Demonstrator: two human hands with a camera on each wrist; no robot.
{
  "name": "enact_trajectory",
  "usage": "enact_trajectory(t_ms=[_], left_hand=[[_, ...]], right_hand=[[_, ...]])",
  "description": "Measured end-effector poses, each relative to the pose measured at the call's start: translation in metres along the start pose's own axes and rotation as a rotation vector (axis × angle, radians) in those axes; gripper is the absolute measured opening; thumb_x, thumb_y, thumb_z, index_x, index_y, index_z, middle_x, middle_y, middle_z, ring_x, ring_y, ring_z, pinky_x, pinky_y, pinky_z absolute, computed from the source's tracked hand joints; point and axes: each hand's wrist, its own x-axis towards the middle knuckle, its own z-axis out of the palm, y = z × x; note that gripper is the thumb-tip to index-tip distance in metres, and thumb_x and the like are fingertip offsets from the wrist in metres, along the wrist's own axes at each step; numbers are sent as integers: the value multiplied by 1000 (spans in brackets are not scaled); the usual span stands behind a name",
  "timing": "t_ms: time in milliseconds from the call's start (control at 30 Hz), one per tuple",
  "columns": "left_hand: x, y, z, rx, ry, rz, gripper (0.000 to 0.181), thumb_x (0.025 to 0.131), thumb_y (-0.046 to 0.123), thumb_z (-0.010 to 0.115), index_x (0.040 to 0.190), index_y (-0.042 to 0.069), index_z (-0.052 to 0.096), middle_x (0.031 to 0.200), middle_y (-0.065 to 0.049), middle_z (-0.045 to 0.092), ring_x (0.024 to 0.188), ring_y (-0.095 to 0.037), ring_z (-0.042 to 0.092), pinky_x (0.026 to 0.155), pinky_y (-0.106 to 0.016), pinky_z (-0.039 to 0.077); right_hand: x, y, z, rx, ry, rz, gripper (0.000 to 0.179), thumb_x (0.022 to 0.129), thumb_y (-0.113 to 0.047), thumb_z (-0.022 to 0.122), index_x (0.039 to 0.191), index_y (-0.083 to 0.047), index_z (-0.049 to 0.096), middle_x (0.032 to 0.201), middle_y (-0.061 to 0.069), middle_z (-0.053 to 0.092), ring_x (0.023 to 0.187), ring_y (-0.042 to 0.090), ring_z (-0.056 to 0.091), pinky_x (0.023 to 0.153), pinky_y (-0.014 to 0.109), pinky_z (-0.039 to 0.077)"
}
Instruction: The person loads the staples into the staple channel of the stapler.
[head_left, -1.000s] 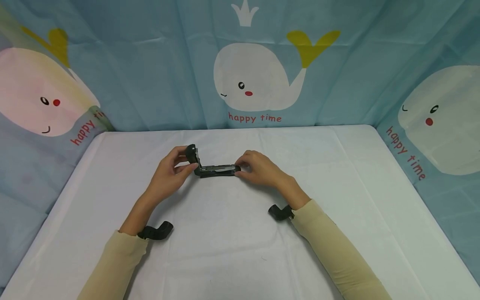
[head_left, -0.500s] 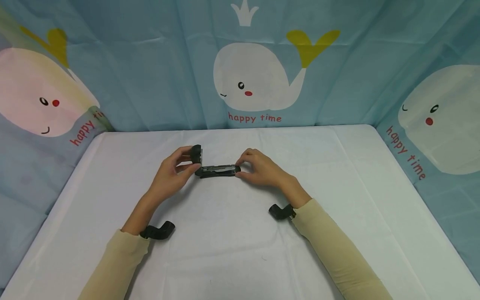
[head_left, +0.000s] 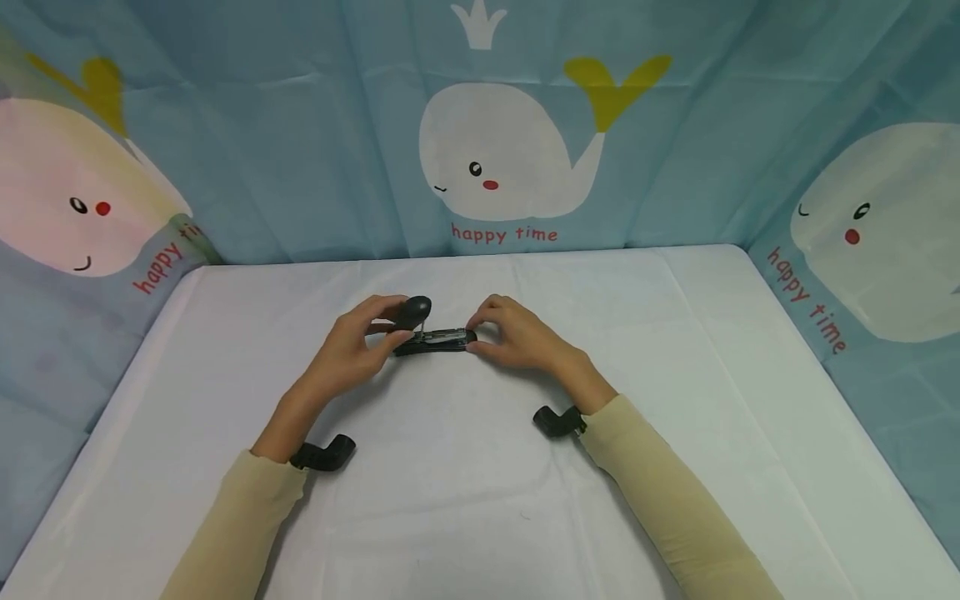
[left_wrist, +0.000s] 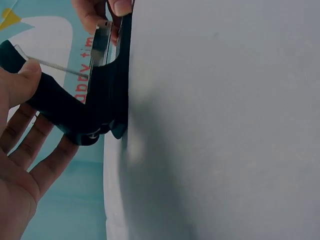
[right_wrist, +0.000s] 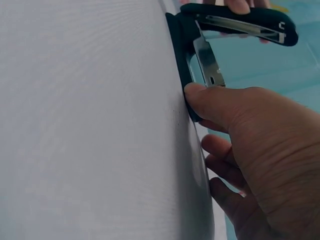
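A black stapler (head_left: 444,340) stands on the white table with its top cover (head_left: 414,312) swung up from the metal magazine. My left hand (head_left: 352,346) holds that cover, thumb on one side and fingers on the other. In the left wrist view a thin spring rod (left_wrist: 62,68) runs from the cover to the metal magazine (left_wrist: 101,42). My right hand (head_left: 513,337) pinches the front end of the base (right_wrist: 182,65) between thumb and fingers. The right wrist view shows the cover's underside with its metal strip (right_wrist: 240,27).
A white cloth (head_left: 465,500) covers the table. Behind it hangs a blue curtain (head_left: 300,167) printed with whales. Each wrist carries a black camera mount, the left mount (head_left: 326,454) and the right mount (head_left: 557,422).
The stapler's cover has swung from leaning back, through upright, to tilting rightward over the magazine, my left hand moving right with it. My right hand keeps its pinch on the front end.
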Motion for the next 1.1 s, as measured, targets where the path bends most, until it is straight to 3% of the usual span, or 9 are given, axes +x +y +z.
enact_trajectory(t_ms=[667, 1100], left_hand=[[14, 9, 6, 197, -62, 6, 48, 96, 26, 71, 141, 16, 58, 125, -2, 66, 110, -24, 69, 92, -44, 59], [14, 15, 7, 279, -80, -13, 49, 96, 32, 70, 142, 20, 58, 127, -1, 67, 108, -22, 67, 84, -43, 58]], right_hand=[[1, 0, -3, -19, -16, 26, 26, 91, -33, 76, 113, -18, 75, 115, 1, 63, 113, 16, 59, 104, 34, 50], [4, -1, -2, -13, -30, 38, 26, 91, -32, 75, 113, -19, 75, 114, 1, 63, 112, 16, 59, 103, 34, 50]])
